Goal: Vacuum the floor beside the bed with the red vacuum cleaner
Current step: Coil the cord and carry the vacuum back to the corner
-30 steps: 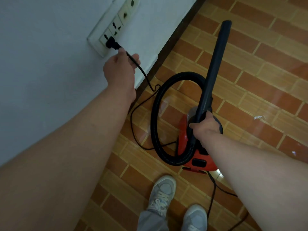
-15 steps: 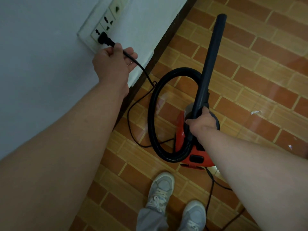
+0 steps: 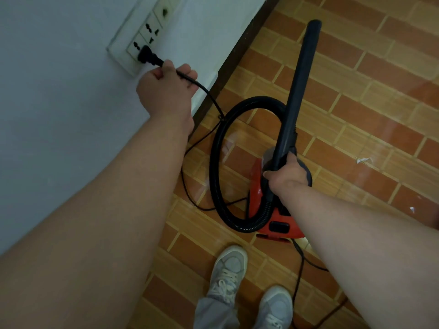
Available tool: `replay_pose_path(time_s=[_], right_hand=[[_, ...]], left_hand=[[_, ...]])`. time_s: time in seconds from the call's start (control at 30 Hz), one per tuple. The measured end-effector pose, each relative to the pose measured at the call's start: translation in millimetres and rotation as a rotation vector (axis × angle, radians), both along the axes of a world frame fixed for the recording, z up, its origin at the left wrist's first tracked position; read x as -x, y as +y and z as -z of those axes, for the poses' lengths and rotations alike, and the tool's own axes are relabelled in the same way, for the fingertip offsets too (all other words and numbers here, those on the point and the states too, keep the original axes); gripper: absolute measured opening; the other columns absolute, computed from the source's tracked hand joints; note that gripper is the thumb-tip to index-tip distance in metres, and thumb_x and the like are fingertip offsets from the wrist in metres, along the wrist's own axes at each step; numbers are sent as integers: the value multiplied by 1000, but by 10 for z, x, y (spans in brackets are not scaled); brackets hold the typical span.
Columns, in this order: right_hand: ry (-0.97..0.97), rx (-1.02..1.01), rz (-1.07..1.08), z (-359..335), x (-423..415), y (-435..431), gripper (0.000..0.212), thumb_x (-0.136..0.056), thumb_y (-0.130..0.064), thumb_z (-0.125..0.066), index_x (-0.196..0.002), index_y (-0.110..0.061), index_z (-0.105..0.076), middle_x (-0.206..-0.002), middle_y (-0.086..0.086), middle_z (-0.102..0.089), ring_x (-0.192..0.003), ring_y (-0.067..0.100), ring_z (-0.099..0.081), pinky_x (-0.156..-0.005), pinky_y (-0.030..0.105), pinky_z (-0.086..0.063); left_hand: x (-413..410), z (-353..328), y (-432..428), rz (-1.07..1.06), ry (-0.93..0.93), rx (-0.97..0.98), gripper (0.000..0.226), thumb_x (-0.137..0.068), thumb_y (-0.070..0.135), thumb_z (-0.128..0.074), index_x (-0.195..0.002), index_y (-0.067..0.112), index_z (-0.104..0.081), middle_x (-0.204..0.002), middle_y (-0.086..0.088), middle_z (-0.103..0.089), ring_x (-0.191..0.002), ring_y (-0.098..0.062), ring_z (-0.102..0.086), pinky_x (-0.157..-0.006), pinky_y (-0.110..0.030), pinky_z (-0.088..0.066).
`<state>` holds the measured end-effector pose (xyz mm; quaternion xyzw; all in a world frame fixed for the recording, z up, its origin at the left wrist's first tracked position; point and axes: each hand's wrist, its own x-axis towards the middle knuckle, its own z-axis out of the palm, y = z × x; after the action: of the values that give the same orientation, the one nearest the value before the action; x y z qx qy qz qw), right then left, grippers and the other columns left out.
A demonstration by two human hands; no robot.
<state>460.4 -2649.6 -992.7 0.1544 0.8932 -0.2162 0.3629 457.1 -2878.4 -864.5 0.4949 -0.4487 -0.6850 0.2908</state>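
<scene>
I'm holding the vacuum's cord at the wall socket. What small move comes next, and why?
Probably let the left hand release the cord. The plug looks seated in the wall socket's lowest outlet, the right hand grips the wand, and paper scraps lie on the tiled floor.

Grey wall (image 3: 59, 119), brick-pattern floor (image 3: 361, 100)

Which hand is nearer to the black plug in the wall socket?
Left. The left hand holds the cord just behind the plug; the right hand grips the black tube farther away, above the red vacuum cleaner.
</scene>
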Motion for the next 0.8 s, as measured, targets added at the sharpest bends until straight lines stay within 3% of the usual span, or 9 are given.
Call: replay_pose_path(time_s=[0.2, 0.33, 0.43, 0.57, 0.8], right_hand=[[0, 11, 1, 0, -3, 0, 86, -85, -33, -75, -154, -31, -24, -132, 16, -56, -109, 37, -61, -88, 47, -57], [19, 21, 2, -12, -9, -7, 81, -82, -34, -76, -149, -31, -31, -127, 17, -58, -106, 37, -61, -88, 45, -57], [18, 29, 11, -5, -33, 35, 84, -81, -34, -77, -151, -32, -30, -128, 15, -59, -107, 35, -61, -89, 46, -57], [25, 56, 3, -9, -33, 97, 85, -84, -32, -76, -154, -31, -27, -131, 13, -59, -108, 33, -62, -88, 44, -58], [76, 43, -20, -30, -100, 229, 76, -87, -31, -71, -152, -30, -31, -121, 9, -63, -96, 29, -62, -76, 32, -55]], left_hand=[[-121, -14, -57, 67, -85, 34, 22, -106, 13, -50, -117, -5, -58, -96, -22, -75, -83, -29, -77, -73, -37, -64], [-139, 81, 492, 273, -189, 74, 11, -106, 17, -50, -107, 9, -59, -94, -13, -76, -81, -19, -77, -77, -37, -64], [-225, 230, 747, 274, -174, 20, 8, -107, 20, -50, -102, 17, -57, -91, -6, -76, -82, -15, -76, -80, -36, -64], [-402, 290, 766, 436, -271, 89, 10, -106, 23, -52, -98, 23, -57, -75, 2, -72, -71, -13, -72, -69, -28, -63], [-719, 447, 775, 571, -360, -49, 19, -108, 28, -46, -118, 14, -55, -70, 1, -64, -64, -17, -64, -73, -38, -61]])
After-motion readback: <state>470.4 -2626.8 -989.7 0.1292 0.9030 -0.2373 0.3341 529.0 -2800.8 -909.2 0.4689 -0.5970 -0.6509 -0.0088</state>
